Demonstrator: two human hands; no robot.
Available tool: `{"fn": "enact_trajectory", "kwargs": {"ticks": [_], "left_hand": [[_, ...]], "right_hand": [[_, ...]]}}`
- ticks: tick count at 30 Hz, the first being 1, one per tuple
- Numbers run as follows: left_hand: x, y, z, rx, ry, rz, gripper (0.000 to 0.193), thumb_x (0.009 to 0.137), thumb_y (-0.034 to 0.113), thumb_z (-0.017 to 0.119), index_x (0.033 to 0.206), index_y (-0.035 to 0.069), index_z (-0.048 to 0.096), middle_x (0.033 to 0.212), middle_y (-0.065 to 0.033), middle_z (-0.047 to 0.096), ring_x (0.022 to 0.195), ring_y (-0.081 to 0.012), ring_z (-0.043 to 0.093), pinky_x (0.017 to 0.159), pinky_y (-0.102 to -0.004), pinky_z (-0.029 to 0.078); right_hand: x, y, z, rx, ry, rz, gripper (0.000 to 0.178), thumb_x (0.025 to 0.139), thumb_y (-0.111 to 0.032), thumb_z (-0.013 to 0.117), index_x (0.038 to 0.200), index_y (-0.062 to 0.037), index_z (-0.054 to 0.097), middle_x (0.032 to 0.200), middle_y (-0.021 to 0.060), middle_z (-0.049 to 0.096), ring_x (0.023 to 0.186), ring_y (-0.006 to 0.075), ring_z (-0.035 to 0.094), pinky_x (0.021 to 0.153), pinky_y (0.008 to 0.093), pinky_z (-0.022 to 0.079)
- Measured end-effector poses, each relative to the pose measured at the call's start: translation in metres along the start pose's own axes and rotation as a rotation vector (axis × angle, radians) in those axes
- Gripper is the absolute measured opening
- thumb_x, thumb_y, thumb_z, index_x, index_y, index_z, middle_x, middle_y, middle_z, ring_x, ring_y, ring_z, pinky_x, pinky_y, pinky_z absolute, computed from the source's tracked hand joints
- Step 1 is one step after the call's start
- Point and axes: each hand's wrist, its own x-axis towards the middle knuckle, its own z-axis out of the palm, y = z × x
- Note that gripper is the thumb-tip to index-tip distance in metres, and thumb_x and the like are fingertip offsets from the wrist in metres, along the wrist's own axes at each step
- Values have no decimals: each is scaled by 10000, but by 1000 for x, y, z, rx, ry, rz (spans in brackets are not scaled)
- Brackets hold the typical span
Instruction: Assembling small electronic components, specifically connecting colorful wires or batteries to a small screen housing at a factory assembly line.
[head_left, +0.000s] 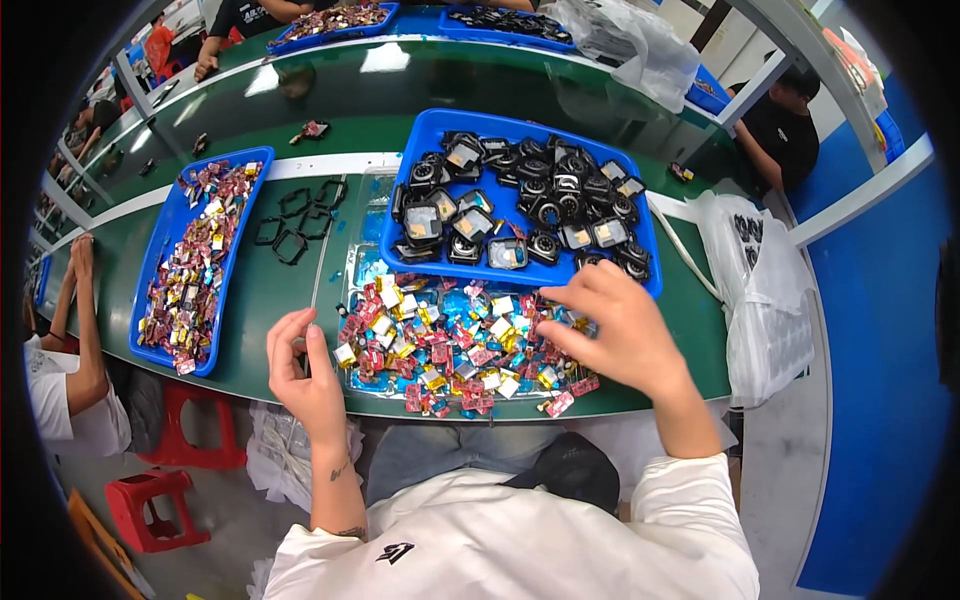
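My right hand (625,335) hovers over the right side of a heap of small circuit boards with silver and yellow battery-like cells (470,345). Its thumb and index finger are apart, with nothing visible between them. My left hand (303,375) is raised at the heap's left edge, fingers loosely curled and thumb apart; no held part shows. The heap lies on a clear plastic tray (362,262) with blue showing through. Behind it, a blue tray (400,262) holds black watch-like casings (565,195), some with their open inner side up.
At left, a long blue tray (262,175) holds more circuit boards. Black square frames (292,222) lie beside it on the green table (270,320). Wrapped white packaging (760,320) stands at right. Other people sit around, one person's forearms (88,310) at far left. Red stools (150,510) stand below.
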Motion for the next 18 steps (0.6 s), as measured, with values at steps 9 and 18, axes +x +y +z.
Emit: {"fn": "enact_trajectory", "kwargs": {"ticks": [9,18], "left_hand": [[-9,21,-4,-78,46,57,128,845,-5,596,968,-15,633,1051,-100,596,913,-140,553,733,-245,424],[-11,95,22,-159,-592,328,272,651,30,748,915,23,684,866,-89,640,816,-224,580,752,-327,432]], "right_hand": [[-9,-11,17,459,216,25,209,705,-60,733,906,-48,680,856,71,661,756,211,590,685,321,451],[-12,-59,33,864,221,-73,505,775,39,679,1252,-22,527,799,72,657,657,124,625,607,240,526]]}}
